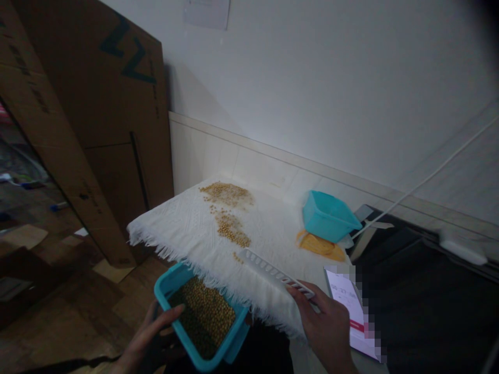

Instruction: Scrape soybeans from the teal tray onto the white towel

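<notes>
My left hand (154, 327) grips the near left rim of a teal plastic bin (189, 345), its thumb over the edge. Yellow soybeans (210, 306) lie inside with darker green grains beside them, too shadowed to name. The bin is held just below the fringed edge of a white tablecloth (175, 218). In my right hand (325, 319) is a long, pale slotted plastic strip (273, 270), its far end low over the cloth by a few stray beans. Beyond it, loose soybeans (232, 234) are scattered in two patches on the cloth.
A second teal bin (329, 215) stands at the table's right, beside a flat yellow-orange item (322, 246). A lit phone (345, 301) lies near my right hand. Large cardboard boxes (117, 114) rise at left. A white cable (429, 174) slants across the wall.
</notes>
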`<state>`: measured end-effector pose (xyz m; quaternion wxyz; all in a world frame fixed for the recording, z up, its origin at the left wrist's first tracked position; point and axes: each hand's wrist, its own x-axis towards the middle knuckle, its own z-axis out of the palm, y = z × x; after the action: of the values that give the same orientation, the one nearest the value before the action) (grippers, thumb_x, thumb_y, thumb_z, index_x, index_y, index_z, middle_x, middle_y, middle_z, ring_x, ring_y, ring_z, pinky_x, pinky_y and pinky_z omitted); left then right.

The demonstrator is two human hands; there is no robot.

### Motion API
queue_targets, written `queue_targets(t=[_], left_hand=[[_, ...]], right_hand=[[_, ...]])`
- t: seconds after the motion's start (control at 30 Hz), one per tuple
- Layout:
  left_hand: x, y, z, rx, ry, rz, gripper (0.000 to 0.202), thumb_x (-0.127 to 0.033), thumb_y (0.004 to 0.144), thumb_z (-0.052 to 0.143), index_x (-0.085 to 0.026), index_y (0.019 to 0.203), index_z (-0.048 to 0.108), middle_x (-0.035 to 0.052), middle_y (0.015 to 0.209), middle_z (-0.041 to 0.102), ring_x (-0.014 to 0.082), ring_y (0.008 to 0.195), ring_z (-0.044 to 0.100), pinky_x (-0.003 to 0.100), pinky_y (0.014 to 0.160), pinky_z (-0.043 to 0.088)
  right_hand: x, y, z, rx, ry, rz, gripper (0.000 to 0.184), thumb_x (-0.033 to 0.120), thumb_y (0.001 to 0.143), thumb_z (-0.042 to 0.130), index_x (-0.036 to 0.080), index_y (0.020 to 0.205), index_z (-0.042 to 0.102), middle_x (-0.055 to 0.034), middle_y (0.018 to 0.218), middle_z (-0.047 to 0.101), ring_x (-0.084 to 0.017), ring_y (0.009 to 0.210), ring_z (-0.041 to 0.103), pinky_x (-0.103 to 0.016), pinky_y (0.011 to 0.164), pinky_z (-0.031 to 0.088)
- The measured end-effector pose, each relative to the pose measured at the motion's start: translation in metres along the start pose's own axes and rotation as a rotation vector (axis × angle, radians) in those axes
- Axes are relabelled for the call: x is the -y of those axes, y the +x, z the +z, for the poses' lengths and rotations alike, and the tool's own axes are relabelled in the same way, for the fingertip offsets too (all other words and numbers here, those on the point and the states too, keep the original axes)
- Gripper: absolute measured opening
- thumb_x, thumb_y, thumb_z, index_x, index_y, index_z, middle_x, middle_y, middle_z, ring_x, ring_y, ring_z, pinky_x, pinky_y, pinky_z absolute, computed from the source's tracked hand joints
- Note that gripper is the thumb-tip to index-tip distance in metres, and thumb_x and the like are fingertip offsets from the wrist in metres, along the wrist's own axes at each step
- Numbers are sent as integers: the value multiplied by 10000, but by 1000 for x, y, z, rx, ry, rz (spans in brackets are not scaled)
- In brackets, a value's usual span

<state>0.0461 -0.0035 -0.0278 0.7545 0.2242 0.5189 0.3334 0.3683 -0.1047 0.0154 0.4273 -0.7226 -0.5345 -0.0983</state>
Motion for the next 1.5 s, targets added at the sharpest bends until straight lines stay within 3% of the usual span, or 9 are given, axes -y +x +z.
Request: queue_targets(t=[0.27, 0.53, 0.6, 0.7, 0.87, 1.07, 1.37, 1.5], left_hand=[[-1, -4, 6, -23, 5, 11, 1006, -460, 726, 971, -342, 1598, 484, 133, 1213, 851, 416, 1050, 842, 554, 896, 692], [-6, -8, 6, -21, 7, 10, 951, -449, 776, 934, -338, 1600, 473, 132, 1280, 824, 411, 1063, 837, 556, 901, 696], [-6, -7, 4, -25, 0, 16, 971, -447, 773, 939, -334, 1609, 458, 135, 1268, 826, 408, 1046, 841, 563, 909, 695], [-4, -3, 3, -30, -11, 4, 984, -418, 752, 955, -342, 1602, 464, 124, 1210, 843, 415, 1023, 847, 579, 921, 688], [-3, 1, 3, -43, -37, -8, 1028, -450, 688, 985, -384, 1586, 487, 118, 1182, 862, 448, 1023, 841, 604, 907, 672], [-4, 1, 4, -57, -38, -7, 1069, -469, 642, 1003, -375, 1583, 506, 136, 1169, 860, 465, 1037, 832, 602, 908, 657], [-6, -2, 6, -48, -42, -8, 1069, -466, 663, 993, -362, 1599, 486, 140, 1141, 863, 450, 1005, 834, 586, 891, 659], [-7, -3, 6, -53, -46, -9, 1085, -465, 638, 1006, -368, 1592, 497, 151, 1170, 862, 460, 1003, 834, 579, 870, 660]], right_hand=[[6, 3, 4, -1, -9, -40, 524, 636, 1103, 559, 266, 934, 890, -33, 854, 887, -232, 722, 865, -242, 655, 644], [36, 15, 9, -15, -17, -346, 575, 485, 1180, 448, 252, 885, 883, -37, 835, 884, -184, 677, 855, -207, 697, 651], [37, 10, 6, 19, 27, -303, 547, 502, 1168, 483, 258, 888, 885, -30, 793, 873, -180, 650, 842, -205, 699, 648], [29, 5, 2, 106, 97, -122, 492, 590, 1109, 578, 265, 910, 889, -21, 764, 861, -193, 628, 828, -212, 642, 631], [4, 21, 0, -15, 14, 72, 478, 618, 1054, 628, 243, 930, 898, -63, 866, 888, -260, 739, 860, -265, 634, 634], [-6, 28, 5, 5, 2, 100, 433, 570, 1052, 631, 229, 998, 893, -76, 950, 896, -281, 845, 870, -305, 738, 650], [-1, 25, 2, 40, 29, 134, 447, 611, 1045, 640, 248, 972, 891, -48, 891, 891, -258, 784, 860, -280, 684, 629], [-3, 20, 1, 7, 28, 127, 537, 688, 1028, 627, 235, 912, 891, -69, 822, 879, -264, 706, 847, -276, 615, 619]])
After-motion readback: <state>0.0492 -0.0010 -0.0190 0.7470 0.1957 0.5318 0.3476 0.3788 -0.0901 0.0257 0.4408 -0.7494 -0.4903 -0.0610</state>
